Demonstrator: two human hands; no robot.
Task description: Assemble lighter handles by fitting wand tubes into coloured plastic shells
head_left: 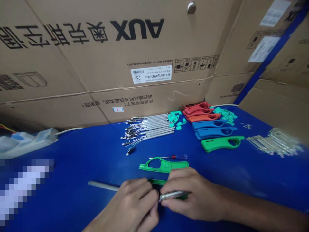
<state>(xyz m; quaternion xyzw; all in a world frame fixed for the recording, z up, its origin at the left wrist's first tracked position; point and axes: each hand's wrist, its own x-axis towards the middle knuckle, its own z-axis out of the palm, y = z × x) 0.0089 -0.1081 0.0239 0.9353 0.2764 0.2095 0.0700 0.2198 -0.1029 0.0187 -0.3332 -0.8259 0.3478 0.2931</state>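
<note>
My left hand [135,203] is closed, with a long metal lighter tube [103,185] sticking out to its left. Close against it, my right hand [190,193] is closed round a shiny, see-through piece [172,195] that looks like a lighter's fuel tank. Between and behind the fingers shows part of a green lighter shell half [156,182]; the fingers cover the rest. Just beyond the hands lies another green shell half [166,166], its hollow side up. A screwdriver [177,157] with a blue and red handle rests behind that.
Several metal tubes with wires [156,127] lie in a row at the back, near small teal caps [173,117]. Red, orange, blue and green lighter shells [220,143] are lined up right of them. Clear tanks [275,143] lie far right. Cardboard [101,64] walls the table; a power strip [31,141] sits left.
</note>
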